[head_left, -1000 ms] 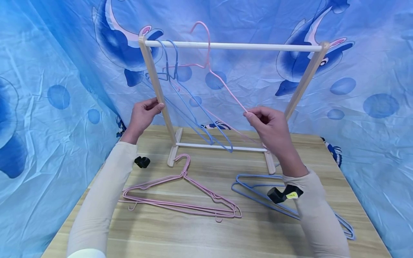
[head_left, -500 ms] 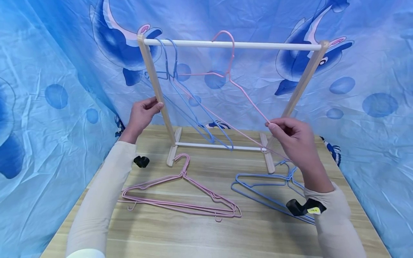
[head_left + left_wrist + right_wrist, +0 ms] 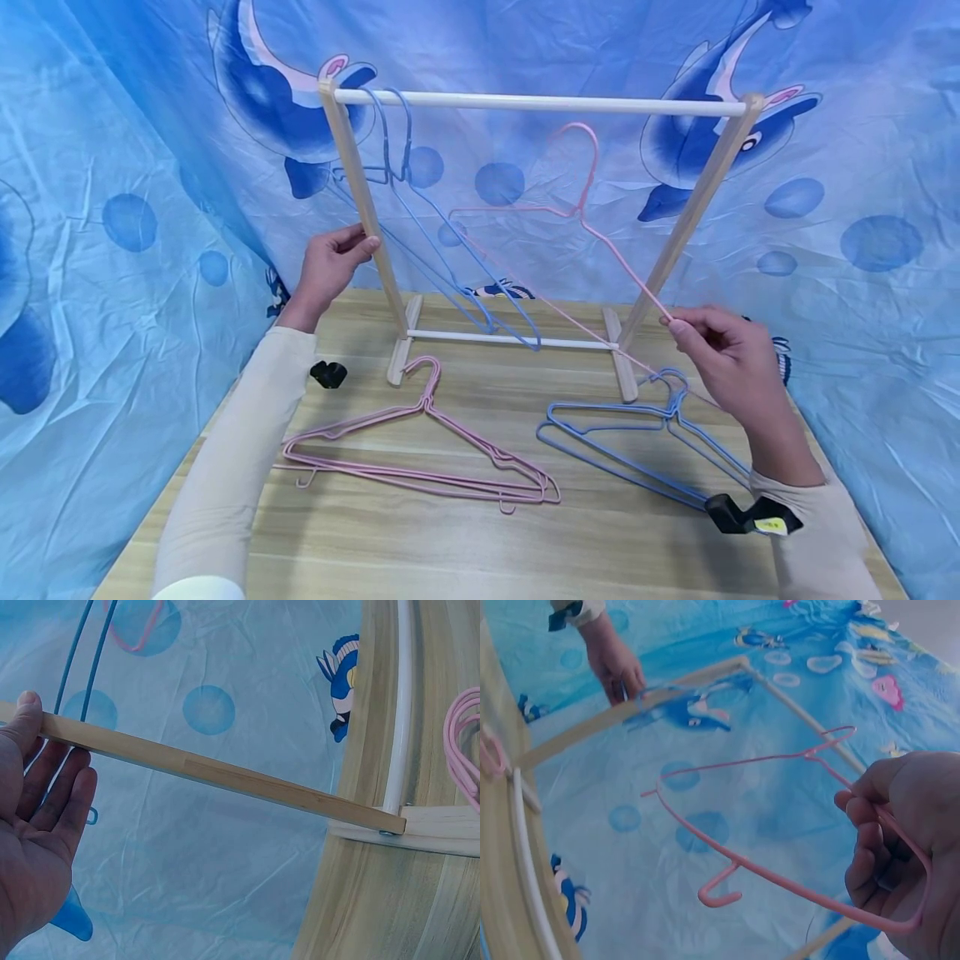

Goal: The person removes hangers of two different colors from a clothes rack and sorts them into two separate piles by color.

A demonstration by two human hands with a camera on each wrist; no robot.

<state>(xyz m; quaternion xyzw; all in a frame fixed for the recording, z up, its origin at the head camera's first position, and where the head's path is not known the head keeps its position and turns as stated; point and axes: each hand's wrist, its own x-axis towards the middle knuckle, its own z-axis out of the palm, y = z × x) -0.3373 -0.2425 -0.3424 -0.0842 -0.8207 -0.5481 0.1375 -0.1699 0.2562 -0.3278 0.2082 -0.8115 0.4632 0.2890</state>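
My right hand pinches a pink wire hanger by one end of its shoulder. The hanger is tilted, with its hook just below the rail in the head view. In the right wrist view the same hanger shows a small notch hook on its lower bar. My left hand holds the left wooden post of a small clothes rack, thumb on the near side and fingers behind. Two blue hangers hang from the white rail near its left end.
Several pink hangers lie stacked on the table in front of the rack. A pile of blue hangers lies to the right, under my right forearm. A white lower bar joins the rack's feet; a blue printed curtain surrounds everything.
My right hand has carried the pink hanger right and downward, its hook dropping from above the rail to below it. My left hand stays on the post.
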